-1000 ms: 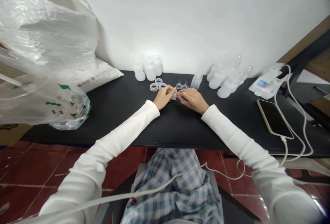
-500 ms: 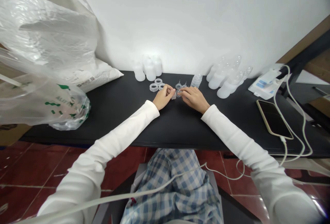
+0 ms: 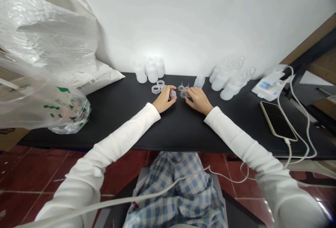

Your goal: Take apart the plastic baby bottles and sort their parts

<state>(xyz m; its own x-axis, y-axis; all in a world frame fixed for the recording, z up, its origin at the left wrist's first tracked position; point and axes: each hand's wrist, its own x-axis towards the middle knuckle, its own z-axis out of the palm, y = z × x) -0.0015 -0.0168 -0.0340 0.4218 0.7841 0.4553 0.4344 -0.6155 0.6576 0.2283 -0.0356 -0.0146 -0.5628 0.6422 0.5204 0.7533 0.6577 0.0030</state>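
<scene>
My left hand (image 3: 164, 100) holds a small clear plastic collar ring (image 3: 173, 95) between its thumb and fingers, just above the table. A short way to the right, the thumb and forefinger of my right hand (image 3: 197, 100) close on the edge of a clear bottle nipple (image 3: 182, 94). Another clear nipple (image 3: 181, 87) stands tip up behind it, and one more is partly covered by my fingers. Behind my left hand lie more collar rings (image 3: 155, 89), one of them half hidden.
White bottles (image 3: 151, 72) stand by the wall on the left; several bottles with clear tops (image 3: 228, 90) stand on the right. A clear cap stack (image 3: 200, 81) is nearer the middle. Plastic bags (image 3: 68, 109) fill the left end; a phone (image 3: 278, 121) and cables lie right.
My hands have moved apart slightly, the left one shifting left with the collar ring now showing in its grip. My right thumb has come out beside the nipple.
</scene>
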